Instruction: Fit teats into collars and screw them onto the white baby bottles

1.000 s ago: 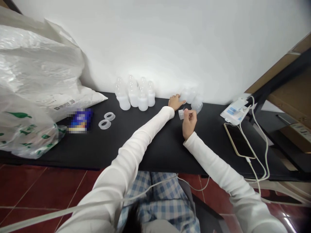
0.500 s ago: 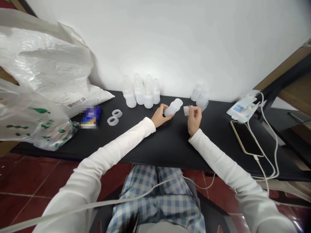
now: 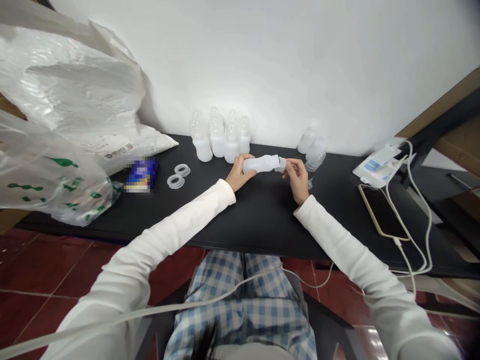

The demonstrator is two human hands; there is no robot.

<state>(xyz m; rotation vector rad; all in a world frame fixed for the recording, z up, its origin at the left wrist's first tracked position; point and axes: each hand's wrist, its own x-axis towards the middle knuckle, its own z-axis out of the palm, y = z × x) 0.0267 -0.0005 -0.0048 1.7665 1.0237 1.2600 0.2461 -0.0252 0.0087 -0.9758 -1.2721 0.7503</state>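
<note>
A white baby bottle [image 3: 260, 164] lies nearly sideways above the table, its base gripped by my left hand [image 3: 237, 175]. The bottle's neck points right. Pinched in the fingers of my right hand [image 3: 298, 181] is a translucent screw ring [image 3: 281, 164], held against the bottle's mouth; whether it is threaded on I cannot tell. Just right of that hand a small clear part [image 3: 310, 183] lies on the table, partly hidden. Behind my left hand stand several white bottles [image 3: 202, 148] with clear domed caps. Two translucent rings [image 3: 175, 181] lie to the left.
More white bottles and clear pieces [image 3: 315, 155] are by the wall on the right. A blue packet [image 3: 144, 172] and large plastic bags [image 3: 75, 100] occupy the left. A phone [image 3: 383, 212], cables and a white box [image 3: 377, 169] lie on the right of the black table [image 3: 258, 220].
My left hand has swung the bottle from tilted to nearly level. My right hand has brought the screw ring left to the bottle's mouth. The small clear part now shows beside my right hand.
</note>
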